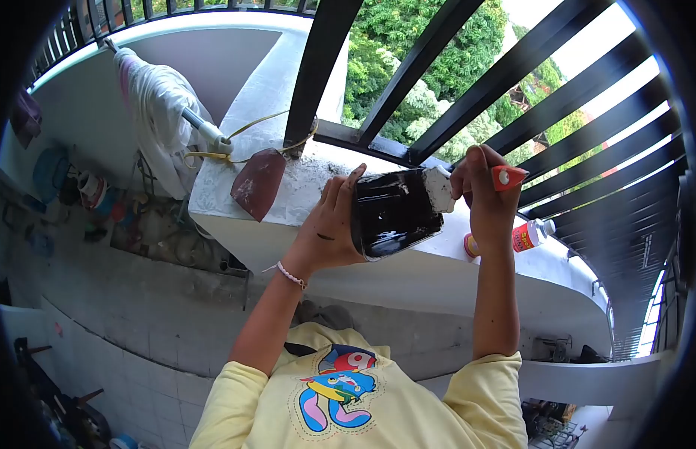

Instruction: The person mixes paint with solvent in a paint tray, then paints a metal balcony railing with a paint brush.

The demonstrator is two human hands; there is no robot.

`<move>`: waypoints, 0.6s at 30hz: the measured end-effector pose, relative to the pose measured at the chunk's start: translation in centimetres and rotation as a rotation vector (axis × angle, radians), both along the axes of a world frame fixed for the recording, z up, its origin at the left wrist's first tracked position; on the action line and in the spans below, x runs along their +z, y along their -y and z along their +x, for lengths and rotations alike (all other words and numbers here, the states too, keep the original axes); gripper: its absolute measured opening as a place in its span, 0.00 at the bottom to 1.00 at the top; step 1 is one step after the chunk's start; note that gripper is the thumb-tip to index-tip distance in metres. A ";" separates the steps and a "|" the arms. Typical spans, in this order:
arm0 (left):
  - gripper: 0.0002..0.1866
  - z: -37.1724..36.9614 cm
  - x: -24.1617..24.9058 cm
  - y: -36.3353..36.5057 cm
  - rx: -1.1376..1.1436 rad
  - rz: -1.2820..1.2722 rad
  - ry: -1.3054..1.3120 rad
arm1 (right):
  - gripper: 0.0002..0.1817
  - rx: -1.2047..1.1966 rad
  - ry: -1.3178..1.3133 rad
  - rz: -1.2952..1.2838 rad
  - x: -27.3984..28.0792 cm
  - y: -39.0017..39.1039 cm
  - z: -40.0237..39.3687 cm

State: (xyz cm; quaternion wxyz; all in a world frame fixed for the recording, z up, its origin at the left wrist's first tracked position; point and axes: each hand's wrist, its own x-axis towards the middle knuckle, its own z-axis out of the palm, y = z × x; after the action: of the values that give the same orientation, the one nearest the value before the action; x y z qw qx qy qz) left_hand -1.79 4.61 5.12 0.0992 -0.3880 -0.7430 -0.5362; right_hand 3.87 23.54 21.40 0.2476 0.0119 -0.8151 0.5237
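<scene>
My left hand [329, 224] is closed around the side of a clear plastic tub [396, 243] with glossy black paint in it. The tub is tilted toward me above the white ledge. In my right hand [486, 187] is a paintbrush [440, 190], its pale, paint-spotted end at the tub's right rim and its orange handle tip sticking out past my fingers. Whether the bristles touch the paint is hidden. Dark smudges mark my left hand.
Black railing bars [408, 82] rise behind the white ledge [221, 187]. On the ledge lie reddish-brown sandpaper [259, 185], a yellow cord [250, 129] and dark dust. A red-labelled white bottle [533, 234] stands at the right. White cloth [157, 97] hangs on a pole.
</scene>
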 end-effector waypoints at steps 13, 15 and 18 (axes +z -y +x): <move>0.63 -0.4 -1.2 0.0 0.003 0.210 -0.032 | 0.13 0.169 0.214 -0.414 -1.5 -3.4 -1.7; 0.61 -0.3 -0.5 0.2 0.042 0.109 -0.103 | 0.11 0.135 0.234 -0.352 -1.1 -4.1 -1.2; 0.61 0.1 1.1 -0.1 -0.006 -0.031 0.002 | 0.10 0.111 0.200 -0.308 -2.6 -6.3 -1.6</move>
State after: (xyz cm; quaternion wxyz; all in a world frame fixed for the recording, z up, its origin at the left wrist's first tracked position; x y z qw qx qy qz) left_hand -1.68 4.68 6.23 0.0906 -0.3913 -0.7501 -0.5253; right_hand 2.29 29.82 18.80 0.1351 -0.0333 -0.7439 0.6536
